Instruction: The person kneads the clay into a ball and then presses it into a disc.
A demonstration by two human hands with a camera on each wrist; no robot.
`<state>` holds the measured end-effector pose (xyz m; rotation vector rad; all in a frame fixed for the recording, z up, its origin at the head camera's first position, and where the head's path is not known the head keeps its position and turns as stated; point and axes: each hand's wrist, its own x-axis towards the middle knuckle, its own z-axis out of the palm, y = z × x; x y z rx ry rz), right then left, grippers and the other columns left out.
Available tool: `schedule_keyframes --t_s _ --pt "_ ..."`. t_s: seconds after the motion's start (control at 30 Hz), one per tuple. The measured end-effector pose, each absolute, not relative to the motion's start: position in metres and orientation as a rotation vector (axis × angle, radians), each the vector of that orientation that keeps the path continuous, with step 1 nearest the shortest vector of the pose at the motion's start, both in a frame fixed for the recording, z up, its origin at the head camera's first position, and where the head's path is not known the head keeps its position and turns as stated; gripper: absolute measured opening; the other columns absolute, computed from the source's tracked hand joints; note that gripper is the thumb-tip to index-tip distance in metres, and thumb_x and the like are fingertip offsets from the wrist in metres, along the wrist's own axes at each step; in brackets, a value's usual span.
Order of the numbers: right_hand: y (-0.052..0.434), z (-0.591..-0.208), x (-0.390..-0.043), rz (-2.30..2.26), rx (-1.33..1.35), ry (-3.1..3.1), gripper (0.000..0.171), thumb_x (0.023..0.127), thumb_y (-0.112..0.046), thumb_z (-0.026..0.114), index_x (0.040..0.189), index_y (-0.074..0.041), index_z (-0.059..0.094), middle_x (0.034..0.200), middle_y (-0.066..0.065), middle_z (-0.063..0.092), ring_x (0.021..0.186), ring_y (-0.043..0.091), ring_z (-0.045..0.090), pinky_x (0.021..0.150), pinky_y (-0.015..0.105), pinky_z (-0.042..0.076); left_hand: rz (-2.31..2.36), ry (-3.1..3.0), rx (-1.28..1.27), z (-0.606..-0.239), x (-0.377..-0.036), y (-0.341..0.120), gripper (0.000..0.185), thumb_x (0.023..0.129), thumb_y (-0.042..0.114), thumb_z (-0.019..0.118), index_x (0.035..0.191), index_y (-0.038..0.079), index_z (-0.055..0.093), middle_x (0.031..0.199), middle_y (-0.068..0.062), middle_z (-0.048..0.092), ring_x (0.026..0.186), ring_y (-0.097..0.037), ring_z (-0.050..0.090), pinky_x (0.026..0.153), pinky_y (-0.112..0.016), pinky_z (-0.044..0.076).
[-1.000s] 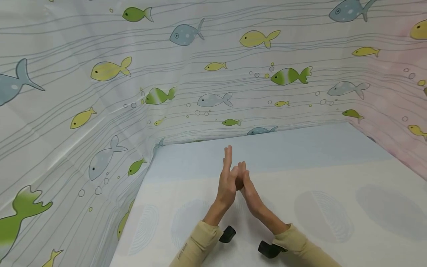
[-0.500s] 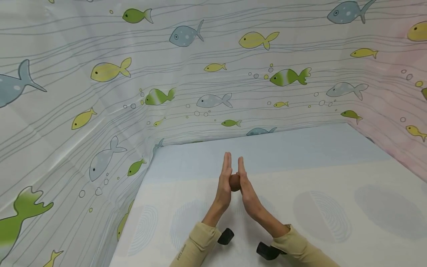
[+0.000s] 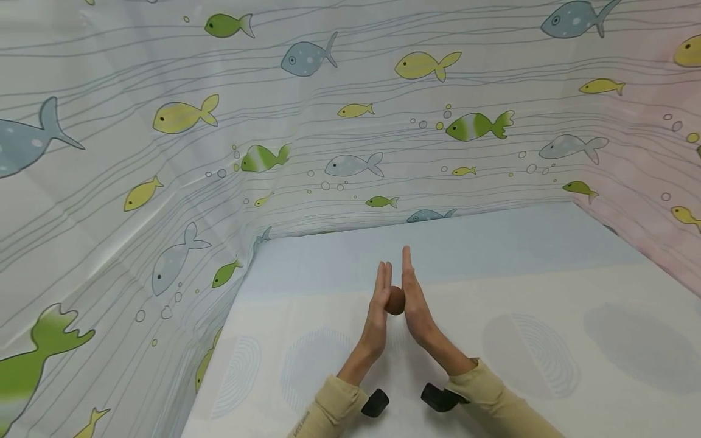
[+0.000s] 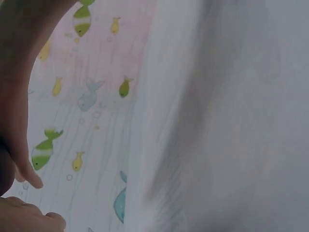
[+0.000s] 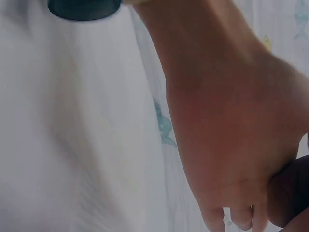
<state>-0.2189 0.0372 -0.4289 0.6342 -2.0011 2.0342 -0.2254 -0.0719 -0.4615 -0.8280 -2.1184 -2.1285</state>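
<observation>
A small, smooth brown ball [image 3: 395,300] sits between my two palms, held up over the table; its material cannot be told. My left hand [image 3: 376,319] presses it from the left with straight fingers pointing away from me. From the other side my right hand [image 3: 418,307] flanks it, fingers also straight and reaching further forward than the left ones. In the left wrist view the ball [image 4: 5,169] is a dark shape cut off by the frame edge. The right wrist view has part of the ball [image 5: 285,195] in shadow at the lower right.
A pale table cover [image 3: 526,243] with printed circles lies under the hands. Behind and beside it hangs a fish-patterned curtain [image 3: 306,134]. Black wrist devices [image 3: 375,403] hang below the beige sleeves [image 3: 334,404].
The left hand has drawn back toward me while the right has slid forward. Palms have parted enough to show the ball, which was mostly hidden a second ago.
</observation>
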Motion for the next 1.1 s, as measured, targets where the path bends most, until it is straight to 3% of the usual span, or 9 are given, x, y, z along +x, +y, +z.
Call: schedule_keyframes --t_s 0.27,0.67,0.97,1.1 --pt "0.041 -0.435 -0.231 2.045 0.572 -2.012 0.068 0.107 -0.047 0.011 0.158 -0.007 -0.008 0.165 0.008 -0.011 0.151 0.024 -0.013 0.119 0.056 -0.006 -2.061 -2.173 -0.812 -0.466 -0.214 -0.067 0.064 0.104 0.035 0.021 0.16 0.019 -0.007 0.166 0.007 0.001 0.152 -0.013 -0.003 0.12 -0.055 0.001" --pt "0.048 -0.444 -0.245 1.967 0.48 -2.113 0.063 0.108 -0.041 0.01 0.158 -0.008 -0.009 0.165 0.011 -0.01 0.152 0.027 -0.01 0.119 0.056 -0.002 -2.012 -2.174 -0.793 -0.457 -0.205 -0.068 0.065 0.102 0.033 0.022 0.16 0.015 -0.002 0.166 0.003 0.001 0.152 -0.015 -0.003 0.12 -0.054 0.002" --pt "0.059 -0.444 -0.251 2.021 0.381 -2.101 0.062 0.108 -0.04 0.009 0.158 -0.009 -0.01 0.165 0.007 -0.013 0.151 0.022 -0.014 0.12 0.051 -0.006 -1.918 -2.176 -0.85 -0.443 -0.202 -0.065 0.064 0.102 0.032 0.024 0.16 0.011 0.004 0.167 -0.002 0.001 0.152 -0.014 -0.003 0.122 -0.042 0.004" --pt "0.058 -0.446 -0.248 2.033 0.39 -2.131 0.061 0.109 -0.041 0.009 0.158 -0.012 -0.01 0.165 0.004 -0.013 0.151 0.023 -0.013 0.119 0.055 -0.007 -1.836 -2.158 -0.874 -0.433 -0.205 -0.064 0.063 0.103 0.031 0.025 0.16 0.01 0.008 0.166 0.001 0.003 0.153 -0.016 -0.005 0.122 -0.049 0.003"
